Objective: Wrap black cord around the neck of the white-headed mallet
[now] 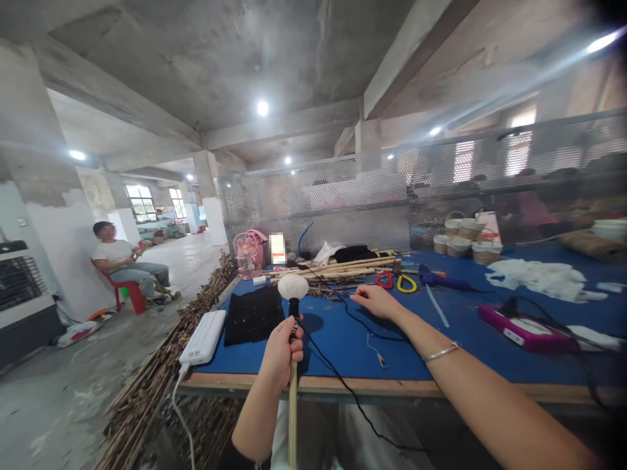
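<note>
My left hand [281,352] is wrapped round a pale stick [292,418] held upright at the table's front edge. On its top sits a white rounded head [292,286], with a black wrapping [294,308] just beneath, close to my fingers. My right hand [377,302] hovers over the blue table to the right, its fingers curled and pressed together. Whatever may be between those fingertips is too small to make out. A black cord [343,313] runs below that hand, near some dark twigs [326,290].
A black cloth [253,315] and white power bank [203,338] lie at left. Behind are pale sticks [343,266], red-handled and yellow-handled scissors [406,283] and a blue glue gun [443,279]. A purple box [526,328] is at right. A person [130,258] sits far left.
</note>
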A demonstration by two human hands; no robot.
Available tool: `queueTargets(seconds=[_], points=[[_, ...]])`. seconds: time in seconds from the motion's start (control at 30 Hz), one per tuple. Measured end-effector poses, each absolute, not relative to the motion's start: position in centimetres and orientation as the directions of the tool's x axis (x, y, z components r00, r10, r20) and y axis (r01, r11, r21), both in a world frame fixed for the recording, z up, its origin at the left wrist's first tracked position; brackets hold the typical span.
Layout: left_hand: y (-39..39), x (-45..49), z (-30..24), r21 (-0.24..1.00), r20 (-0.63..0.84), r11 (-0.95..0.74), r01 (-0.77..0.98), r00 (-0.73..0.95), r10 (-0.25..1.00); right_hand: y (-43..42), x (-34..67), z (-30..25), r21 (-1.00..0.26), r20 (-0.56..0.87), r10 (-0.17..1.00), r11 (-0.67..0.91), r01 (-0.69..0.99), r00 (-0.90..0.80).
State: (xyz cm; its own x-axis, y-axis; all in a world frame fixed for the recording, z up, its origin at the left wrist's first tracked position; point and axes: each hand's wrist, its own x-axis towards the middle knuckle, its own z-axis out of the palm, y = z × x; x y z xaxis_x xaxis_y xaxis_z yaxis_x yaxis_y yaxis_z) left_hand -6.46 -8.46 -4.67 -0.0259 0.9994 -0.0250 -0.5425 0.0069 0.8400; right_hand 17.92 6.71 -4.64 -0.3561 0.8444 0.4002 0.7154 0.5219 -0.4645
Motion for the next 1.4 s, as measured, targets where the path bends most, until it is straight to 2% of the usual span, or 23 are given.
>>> queueTargets(seconds=[0.73, 1.03, 1.27, 1.33, 1.4], points=[[-8.3, -6.4, -4.7, 0.852, -0.053, 0.039, -0.522, -0.013, 0.998, 6.5, 18.1, -4.8, -0.487, 0.435, 0.848, 0.504, 0.713, -0.302], [-8.2, -6.5, -4.8, 0.857, -0.044, 0.038, -0.514, 0.001, 0.999, 5.9, 17.7, -5.2, -0.461, 0.438, 0.850, 0.493, 0.738, -0.294], [-8.1, -6.5, -4.9, 0.857, -0.054, 0.049, -0.513, 0.006, 0.999, 5.9, 17.1, -3.8, -0.483, 0.455, 0.872, 0.411, 0.773, -0.179], [-8.1, -6.5, -4.9, 0.863, -0.039, 0.036, -0.504, 0.005, 0.999, 3.8, 15.9, -2.0, -0.535, 0.492, 0.848, 0.472, 0.700, -0.196], [-8.2, -6.4, -4.9, 0.868, -0.027, 0.026, -0.495, 0.005, 1.000, -0.2, 14.5, 0.5, -0.555, 0.560, 0.760, 0.640, 0.531, -0.331]])
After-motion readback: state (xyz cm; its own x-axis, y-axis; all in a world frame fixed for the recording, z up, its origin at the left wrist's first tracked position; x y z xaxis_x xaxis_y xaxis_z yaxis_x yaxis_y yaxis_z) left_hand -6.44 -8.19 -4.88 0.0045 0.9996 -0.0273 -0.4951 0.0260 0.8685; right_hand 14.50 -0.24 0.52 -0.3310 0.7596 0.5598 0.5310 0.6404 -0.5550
